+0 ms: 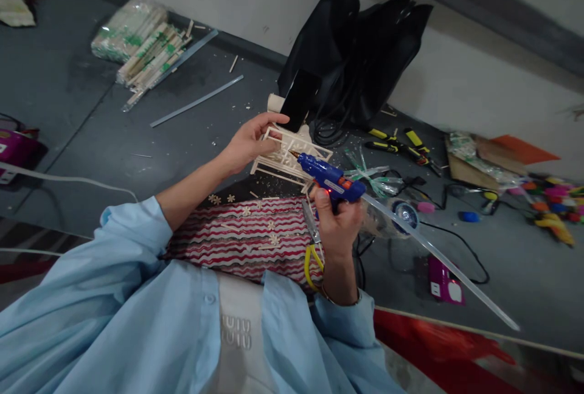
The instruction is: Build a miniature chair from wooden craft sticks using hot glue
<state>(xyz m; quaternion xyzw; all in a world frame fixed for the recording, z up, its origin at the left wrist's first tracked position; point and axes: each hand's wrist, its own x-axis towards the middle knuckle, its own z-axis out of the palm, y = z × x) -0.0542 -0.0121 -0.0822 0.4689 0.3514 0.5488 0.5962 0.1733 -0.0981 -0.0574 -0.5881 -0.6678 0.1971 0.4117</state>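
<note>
My right hand is wrapped round the handle of a blue hot glue gun, which glows red near the trigger. A long translucent glue stick sticks out of its back end. The gun's nozzle points at a small frame of thin wooden sticks; whether it touches cannot be made out. My left hand grips the frame's left end between thumb and fingers. Just behind it a black phone leans. Below lies a red-and-white striped cloth with small wooden flower pieces and yellow-handled scissors.
A black bag stands against the wall. Bagged wooden sticks and a loose glue stick lie at the left. To the right are yellow-and-black pliers, cables, a purple box and colourful pompoms.
</note>
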